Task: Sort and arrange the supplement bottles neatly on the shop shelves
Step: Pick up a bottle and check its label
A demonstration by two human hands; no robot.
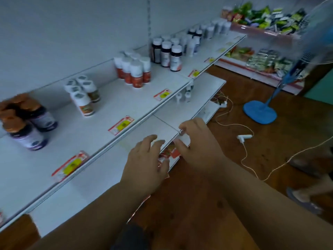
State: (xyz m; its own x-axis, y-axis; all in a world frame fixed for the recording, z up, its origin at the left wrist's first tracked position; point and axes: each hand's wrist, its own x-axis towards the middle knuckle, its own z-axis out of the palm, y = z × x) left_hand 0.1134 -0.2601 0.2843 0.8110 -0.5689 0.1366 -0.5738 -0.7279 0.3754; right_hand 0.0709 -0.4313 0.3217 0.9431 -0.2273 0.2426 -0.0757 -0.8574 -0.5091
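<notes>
Several groups of supplement bottles stand along the upper white shelf [126, 105]: orange-capped dark bottles [27, 123] at the left, white bottles with hexagon-marked caps [82, 94], white bottles with orange labels [134, 70], dark bottles with white caps [167, 53], and white bottles [191, 42] further back. Both hands are at the front edge of the lower shelf [111, 170]. My left hand [146, 165] rests on that edge with its fingers spread. My right hand [196, 143] pinches the red price label [173, 150] on the edge between thumb and curled forefinger. Neither hand holds a bottle.
Small white bottles [185, 92] stand under the upper shelf. Red and yellow price tags [120, 125] line the shelf edge. On the wooden floor are a blue fan base [259, 112], a white cable with plug [243, 138] and a person's foot [302, 199]. Snack racks [261, 18] fill the far right.
</notes>
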